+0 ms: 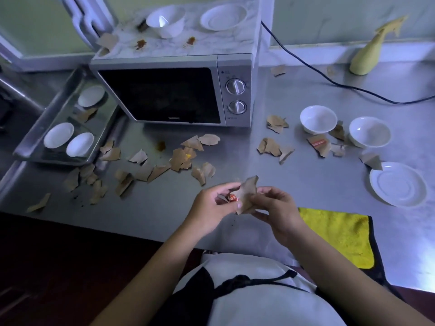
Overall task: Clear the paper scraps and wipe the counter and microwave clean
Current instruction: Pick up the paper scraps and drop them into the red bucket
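Both my hands meet above the steel counter (235,161), near its front edge. My left hand (211,208) holds small brown and red paper bits in curled fingers. My right hand (273,208) pinches a larger brown paper scrap (247,191) held between the two hands. Several torn brown scraps (179,158) litter the counter in front of the silver microwave (174,90), and more scraps (273,147) lie to its right. Orange-brown stains mark the microwave's marbled top (141,44) and the counter (161,145). A yellow cloth (341,234) lies at the front right.
Two white bowls (317,118) and a white saucer (397,184) stand on the right. A metal tray (30,147) with small dishes sits left of the microwave. A bowl (164,21) and plate (223,16) rest on top. A yellow spray bottle (367,57) and black cable (329,83) are behind.
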Demonstrator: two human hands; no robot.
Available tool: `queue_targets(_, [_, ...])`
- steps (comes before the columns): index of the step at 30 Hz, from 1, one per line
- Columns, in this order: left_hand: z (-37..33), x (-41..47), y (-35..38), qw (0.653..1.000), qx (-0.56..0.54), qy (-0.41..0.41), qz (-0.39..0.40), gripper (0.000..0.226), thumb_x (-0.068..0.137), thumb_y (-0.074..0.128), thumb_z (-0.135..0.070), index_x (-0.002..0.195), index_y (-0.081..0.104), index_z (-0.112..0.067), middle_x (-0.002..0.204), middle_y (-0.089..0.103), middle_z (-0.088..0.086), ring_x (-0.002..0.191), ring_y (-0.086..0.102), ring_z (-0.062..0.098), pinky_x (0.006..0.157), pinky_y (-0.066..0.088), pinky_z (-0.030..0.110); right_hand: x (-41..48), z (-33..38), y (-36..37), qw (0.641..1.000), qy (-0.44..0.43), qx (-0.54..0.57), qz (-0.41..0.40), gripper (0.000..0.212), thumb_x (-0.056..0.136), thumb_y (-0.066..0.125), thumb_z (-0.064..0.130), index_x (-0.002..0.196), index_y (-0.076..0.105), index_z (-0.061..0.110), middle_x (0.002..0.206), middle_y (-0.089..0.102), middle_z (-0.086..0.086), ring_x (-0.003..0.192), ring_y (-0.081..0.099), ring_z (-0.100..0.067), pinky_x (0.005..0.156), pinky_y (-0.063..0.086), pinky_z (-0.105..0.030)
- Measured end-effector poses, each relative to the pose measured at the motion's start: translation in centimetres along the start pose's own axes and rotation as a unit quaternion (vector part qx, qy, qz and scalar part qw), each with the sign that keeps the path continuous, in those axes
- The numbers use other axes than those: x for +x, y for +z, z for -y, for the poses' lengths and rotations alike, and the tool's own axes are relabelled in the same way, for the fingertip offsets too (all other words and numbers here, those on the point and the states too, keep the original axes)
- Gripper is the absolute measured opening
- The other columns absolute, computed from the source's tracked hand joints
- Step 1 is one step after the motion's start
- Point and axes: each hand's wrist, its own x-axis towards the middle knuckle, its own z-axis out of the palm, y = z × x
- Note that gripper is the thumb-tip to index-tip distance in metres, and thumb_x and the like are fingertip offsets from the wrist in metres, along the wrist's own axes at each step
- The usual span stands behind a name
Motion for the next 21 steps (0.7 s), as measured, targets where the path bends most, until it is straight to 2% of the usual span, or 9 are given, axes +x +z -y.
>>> queue_targets(2, [0.6, 0.8, -0.1, 1.000, -0.018, -0.015, -0.013, 0.036, 0.086, 0.076, -0.016, 0.107, 0.071, -0.045, 0.094, 0.072, -0.002, 0.070, 0.069, 0.012, 0.065, 0.055, 0.022, 0.0, 0.0, -1.1, 0.999, -0.005, 0.010, -0.050, 0.014, 0.088, 0.064, -0.003, 0.087, 0.063, 0.011, 0.081, 0.068, -0.010, 0.073, 0.067, -0.022, 0.061, 0.054, -0.026])
queue_targets(5, [2.6, 3.4, -1.0, 0.993, 0.079, -0.058, -0.064, 0.023, 0.088, 0.072, -0.020, 0.098, 0.070, -0.042, 0.095, 0.071, -0.007, 0.082, 0.068, 0.010, 0.073, 0.054, 0.022, -0.4, 0.2, -3.4, 0.991, -0.020, 0.038, -0.127, 0.017, 0.087, 0.064, -0.004, 0.086, 0.061, 0.013, 0.085, 0.066, -0.013, 0.078, 0.065, -0.026, 0.071, 0.054, -0.032])
queue_targets(7, [4.3, 5.6, -1.3, 0.983, 0.153, -0.086, -0.046, 0.017, 0.088, 0.072, -0.023, 0.100, 0.069, -0.035, 0.097, 0.068, -0.012, 0.092, 0.064, 0.010, 0.075, 0.047, 0.021, -0.9, 0.3, -4.8, 0.985, -0.025, 0.055, -0.161, 0.018, 0.087, 0.064, -0.004, 0.085, 0.061, 0.014, 0.084, 0.067, -0.012, 0.076, 0.065, -0.025, 0.073, 0.053, -0.033])
queue_targets(9, [5.5, 7.9, -0.7, 0.975, 0.195, -0.109, -0.009, 0.023, 0.087, 0.074, -0.025, 0.109, 0.068, -0.025, 0.100, 0.067, -0.009, 0.097, 0.063, 0.013, 0.078, 0.046, 0.023, -1.5, 0.2, -5.8, 0.980, -0.026, 0.068, -0.187, 0.020, 0.087, 0.065, -0.004, 0.082, 0.061, 0.015, 0.081, 0.067, -0.009, 0.073, 0.065, -0.022, 0.068, 0.052, -0.030])
queue_targets(12, [6.4, 11.0, 0.9, 0.968, 0.219, -0.122, 0.012, 0.034, 0.086, 0.076, -0.021, 0.118, 0.064, -0.016, 0.109, 0.067, 0.000, 0.104, 0.062, 0.020, 0.092, 0.047, 0.030, -2.3, -0.2, -6.8, 0.976, -0.026, 0.071, -0.205, 0.017, 0.086, 0.066, -0.002, 0.087, 0.062, 0.014, 0.087, 0.067, -0.012, 0.079, 0.065, -0.025, 0.069, 0.052, -0.031])
queue_targets(16, [6.6, 13.4, 2.4, 0.958, 0.257, -0.124, 0.014, 0.020, 0.088, 0.074, -0.019, 0.105, 0.064, -0.016, 0.109, 0.068, 0.004, 0.101, 0.063, 0.023, 0.092, 0.050, 0.034, -3.4, -0.4, -7.9, 0.974, -0.027, 0.061, -0.216, 0.014, 0.085, 0.069, 0.000, 0.094, 0.063, 0.009, 0.092, 0.067, -0.016, 0.085, 0.067, -0.028, 0.079, 0.054, -0.038])
queue_targets(18, [6.6, 13.8, 2.8, 0.956, 0.264, -0.127, 0.012, 0.011, 0.088, 0.074, -0.015, 0.094, 0.065, -0.015, 0.103, 0.069, 0.008, 0.100, 0.065, 0.028, 0.090, 0.051, 0.035, -3.9, -0.4, -8.3, 0.974, -0.030, 0.057, -0.219, 0.014, 0.085, 0.069, -0.001, 0.092, 0.063, 0.009, 0.087, 0.071, -0.013, 0.079, 0.071, -0.022, 0.075, 0.056, -0.036])
queue_targets(21, [5.9, 13.5, 2.8, 0.962, 0.235, -0.138, 0.010, 0.011, 0.086, 0.075, -0.013, 0.090, 0.066, -0.013, 0.097, 0.068, 0.007, 0.098, 0.064, 0.028, 0.083, 0.049, 0.031, -4.3, -0.5, -9.0, 0.972, -0.033, 0.059, -0.227, 0.014, 0.085, 0.070, 0.000, 0.090, 0.063, 0.011, 0.085, 0.072, -0.010, 0.074, 0.071, -0.017, 0.069, 0.054, -0.031])
